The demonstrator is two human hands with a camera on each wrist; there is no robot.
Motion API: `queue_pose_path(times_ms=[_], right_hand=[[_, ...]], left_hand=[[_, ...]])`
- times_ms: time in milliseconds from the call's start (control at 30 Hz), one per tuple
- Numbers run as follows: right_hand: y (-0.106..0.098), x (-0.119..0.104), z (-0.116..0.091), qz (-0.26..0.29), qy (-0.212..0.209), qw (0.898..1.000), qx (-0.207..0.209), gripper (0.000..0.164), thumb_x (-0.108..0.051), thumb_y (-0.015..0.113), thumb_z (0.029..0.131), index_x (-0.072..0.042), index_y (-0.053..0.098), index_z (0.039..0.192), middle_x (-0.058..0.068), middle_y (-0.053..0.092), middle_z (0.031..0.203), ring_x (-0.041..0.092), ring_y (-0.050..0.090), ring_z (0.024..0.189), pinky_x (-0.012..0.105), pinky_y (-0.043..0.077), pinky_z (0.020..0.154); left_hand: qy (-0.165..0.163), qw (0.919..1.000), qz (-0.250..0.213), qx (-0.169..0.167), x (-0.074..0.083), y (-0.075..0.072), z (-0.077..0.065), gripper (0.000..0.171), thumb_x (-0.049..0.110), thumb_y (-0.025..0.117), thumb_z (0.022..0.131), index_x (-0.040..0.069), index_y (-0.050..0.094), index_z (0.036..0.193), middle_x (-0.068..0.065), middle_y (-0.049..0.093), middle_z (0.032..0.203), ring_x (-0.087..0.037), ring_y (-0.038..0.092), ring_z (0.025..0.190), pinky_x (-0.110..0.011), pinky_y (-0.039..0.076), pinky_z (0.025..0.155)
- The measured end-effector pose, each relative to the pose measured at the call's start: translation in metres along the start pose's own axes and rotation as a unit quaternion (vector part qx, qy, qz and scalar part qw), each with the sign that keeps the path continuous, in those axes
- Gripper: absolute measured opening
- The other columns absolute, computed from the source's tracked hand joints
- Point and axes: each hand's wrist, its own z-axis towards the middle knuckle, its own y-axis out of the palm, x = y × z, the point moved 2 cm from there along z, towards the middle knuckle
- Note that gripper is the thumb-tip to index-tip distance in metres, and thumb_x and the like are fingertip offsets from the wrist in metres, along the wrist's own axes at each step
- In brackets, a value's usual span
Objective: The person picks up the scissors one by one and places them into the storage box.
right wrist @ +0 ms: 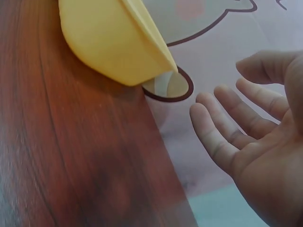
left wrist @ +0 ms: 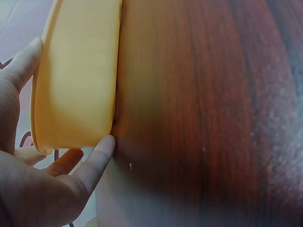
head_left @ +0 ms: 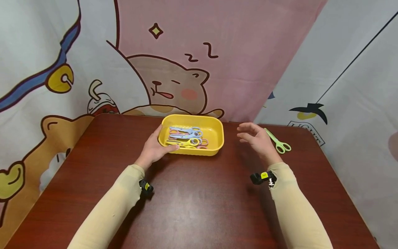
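Note:
A yellow plastic bin (head_left: 214,135) stands near the table's back edge with several scissors inside: blue-lilac scissors (head_left: 183,136), yellow scissors (head_left: 186,143) and pink ones partly covered. My left hand (head_left: 153,147) holds the bin's left end, thumb over the front rim and fingers along the side. In the left wrist view, a fingertip (left wrist: 108,142) touches the bin's lower corner. To the right of the bin and apart from it, my right hand (head_left: 258,140) hovers with loosely bent fingers, holding nothing. Light green scissors (head_left: 282,148) lie on the table just beyond that hand.
The dark reddish-brown table (head_left: 186,204) meets a cartoon-printed curtain (head_left: 242,52) at its back edge and along both sides. Wrist cameras are strapped over pale yellow sleeves (head_left: 109,204) on both arms.

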Motion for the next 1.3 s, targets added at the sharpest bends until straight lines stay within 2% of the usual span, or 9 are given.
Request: queue_pose_path(times_ms=[333,533,700,933,1200,1300], right_hand=[[-0.016,0.019,-0.007,-0.001,-0.039,0.997,0.061,0.038,-0.002,0.065,0.098,0.007,0.057,0.134,0.018,0.062,0.125,0.011,0.068,0.100,0.029,0.060,0.084],[-0.025,0.027,-0.010,-0.006,-0.052,0.995,0.086,0.038,0.000,0.065,0.098,0.008,0.057,0.134,0.025,0.060,0.128,0.001,0.067,0.093,0.023,0.059,0.080],[-0.033,0.031,-0.013,-0.021,-0.047,0.994,0.099,0.040,-0.001,0.065,0.097,0.006,0.057,0.135,0.026,0.060,0.131,-0.003,0.066,0.090,0.020,0.058,0.078],[-0.045,0.033,-0.017,-0.059,-0.031,0.991,0.119,0.040,-0.005,0.063,0.100,0.004,0.056,0.138,0.027,0.058,0.135,-0.001,0.067,0.086,0.019,0.057,0.078],[-0.057,0.039,-0.021,-0.100,-0.004,0.986,0.136,0.041,-0.012,0.063,0.101,0.000,0.056,0.139,0.023,0.057,0.138,-0.009,0.062,0.085,0.013,0.053,0.075],[-0.062,0.041,-0.022,-0.122,0.003,0.981,0.149,0.042,-0.013,0.064,0.100,0.000,0.057,0.139,0.019,0.058,0.133,-0.007,0.059,0.088,0.013,0.050,0.074]], left_hand=[[-0.001,1.0000,-0.002,-0.001,0.001,0.000,0.000,0.122,0.043,0.090,0.078,0.018,0.011,0.168,-0.016,0.027,0.167,-0.035,0.030,0.150,-0.052,0.025,0.123],[0.003,1.0000,-0.003,0.002,0.000,0.000,0.000,0.122,0.042,0.091,0.078,0.018,0.012,0.168,-0.016,0.027,0.167,-0.035,0.029,0.151,-0.052,0.025,0.124],[0.004,1.0000,-0.002,0.004,0.000,0.000,0.000,0.121,0.042,0.091,0.078,0.018,0.012,0.168,-0.017,0.028,0.167,-0.035,0.030,0.151,-0.052,0.025,0.123],[0.001,1.0000,-0.008,0.000,0.000,-0.001,0.000,0.122,0.041,0.091,0.079,0.018,0.011,0.168,-0.017,0.027,0.167,-0.036,0.030,0.150,-0.052,0.026,0.123],[0.004,1.0000,-0.007,0.000,0.000,-0.001,0.000,0.122,0.041,0.091,0.078,0.017,0.011,0.168,-0.017,0.027,0.167,-0.035,0.031,0.150,-0.050,0.026,0.123],[0.002,1.0000,-0.007,0.001,0.001,-0.001,0.000,0.123,0.041,0.091,0.078,0.016,0.011,0.168,-0.017,0.027,0.167,-0.035,0.031,0.150,-0.050,0.026,0.123]])
